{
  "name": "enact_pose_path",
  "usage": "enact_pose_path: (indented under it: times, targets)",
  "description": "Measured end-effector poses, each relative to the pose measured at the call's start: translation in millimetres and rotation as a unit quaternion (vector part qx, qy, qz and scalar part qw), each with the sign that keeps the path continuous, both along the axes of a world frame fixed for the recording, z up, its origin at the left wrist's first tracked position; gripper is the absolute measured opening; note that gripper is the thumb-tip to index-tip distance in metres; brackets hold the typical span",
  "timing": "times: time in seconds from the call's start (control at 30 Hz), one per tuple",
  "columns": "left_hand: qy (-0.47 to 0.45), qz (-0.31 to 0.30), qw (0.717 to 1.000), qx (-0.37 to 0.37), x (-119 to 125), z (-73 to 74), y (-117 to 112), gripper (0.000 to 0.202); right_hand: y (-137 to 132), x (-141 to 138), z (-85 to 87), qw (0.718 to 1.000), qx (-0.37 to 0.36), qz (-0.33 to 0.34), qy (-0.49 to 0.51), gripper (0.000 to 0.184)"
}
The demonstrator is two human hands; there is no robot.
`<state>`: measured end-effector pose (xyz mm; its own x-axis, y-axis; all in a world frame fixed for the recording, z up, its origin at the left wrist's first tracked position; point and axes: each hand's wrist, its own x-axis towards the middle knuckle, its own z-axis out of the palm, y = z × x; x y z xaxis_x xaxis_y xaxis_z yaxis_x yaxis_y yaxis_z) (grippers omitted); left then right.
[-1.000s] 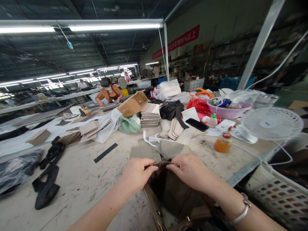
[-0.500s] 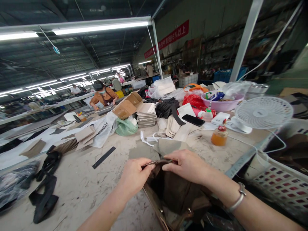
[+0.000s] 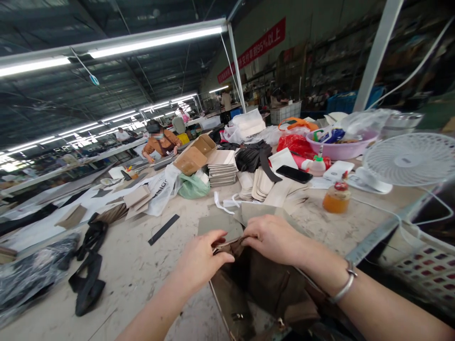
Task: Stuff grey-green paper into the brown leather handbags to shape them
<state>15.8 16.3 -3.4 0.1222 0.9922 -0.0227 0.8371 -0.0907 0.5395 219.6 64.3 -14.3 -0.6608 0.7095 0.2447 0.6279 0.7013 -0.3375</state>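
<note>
A dark olive-brown handbag (image 3: 270, 274) stands at the table's near edge, its mouth facing me and small metal fittings showing low inside. At its far rim, my left hand (image 3: 202, 258) has the edge between thumb and fingers, the thumb lifted somewhat away. Close beside it, my right hand (image 3: 275, 239) pinches the same rim with its fingers closed; the fingertips are partly hidden. Grey-green flat pieces (image 3: 220, 225) lie just beyond the bag. A metal bangle (image 3: 344, 286) circles the right wrist.
Stacked beige pieces (image 3: 222, 170), a black phone (image 3: 294, 174) and a bottle of amber liquid (image 3: 336, 199) lie beyond. To the right are a white fan (image 3: 408, 158) and a plastic basket (image 3: 426, 270). Black straps (image 3: 88, 279) lie left. A co-worker (image 3: 161, 142) works farther back.
My left thumb and fingers have spread apart at the rim. The right fingers have curled in closer on it. The view has shifted slightly, moving the surroundings rightward.
</note>
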Motion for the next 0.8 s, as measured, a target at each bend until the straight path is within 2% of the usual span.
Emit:
enact_pose_path:
  times: [0.1,0.23,0.4,0.53,0.67,0.8]
  targets:
    - [0.039,-0.012,0.999,-0.01,-1,3.3,-3,0.016,-1,2,1.2,1.0,0.003,0.004,0.004,0.019]
    - [0.03,-0.023,0.999,-0.008,3,3.9,-4,0.019,-1,4,1.7,0.999,-0.028,0.004,0.02,0.019]
    - [-0.023,-0.004,0.999,-0.034,5,-0.7,0,0.021,-1,6,-3.6,0.999,-0.028,-0.003,0.03,0.021]
    - [-0.043,-0.034,0.997,-0.049,2,-3.4,4,0.024,0,8,-6.7,0.999,-0.025,0.005,0.038,0.022]
    - [0.014,-0.051,0.999,0.006,7,-0.7,5,0.014,4,11,-7.2,0.998,-0.034,0.002,0.045,0.025]
    - [0.086,-0.036,0.992,0.085,19,3.8,5,0.034,9,15,-9.6,0.999,-0.019,-0.01,0.04,0.027]
